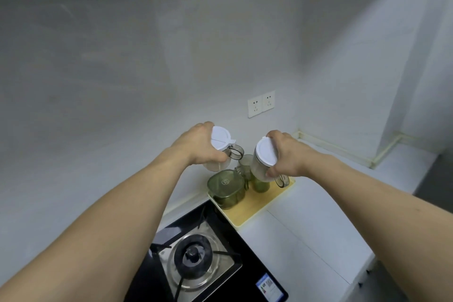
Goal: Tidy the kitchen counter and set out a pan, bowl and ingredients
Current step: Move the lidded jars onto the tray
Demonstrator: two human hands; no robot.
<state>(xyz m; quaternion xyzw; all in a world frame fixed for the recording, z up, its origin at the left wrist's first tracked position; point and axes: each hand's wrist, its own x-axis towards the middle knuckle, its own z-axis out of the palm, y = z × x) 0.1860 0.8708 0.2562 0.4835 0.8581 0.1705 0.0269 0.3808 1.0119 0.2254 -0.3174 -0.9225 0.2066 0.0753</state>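
Above tray (247, 213), white-lidded jar (263, 162) in each hand

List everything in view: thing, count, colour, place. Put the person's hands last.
Lidded jars: 2, clear with white lids, one in each hand above the tray, left one, right one.
Tray: 1, pale yellow, on the counter right of the stove.
Green container: 1, translucent green with lid, on the tray.
Glass cups: several, greenish and clear, at the back of the tray; count unclear.
Gas stove: 1, black with a steel burner ring, set in the counter.
Wall sockets: 2, white, on the wall.
Counter: 1, white.
Left hand: grips the left jar.
Right hand: grips the right jar.
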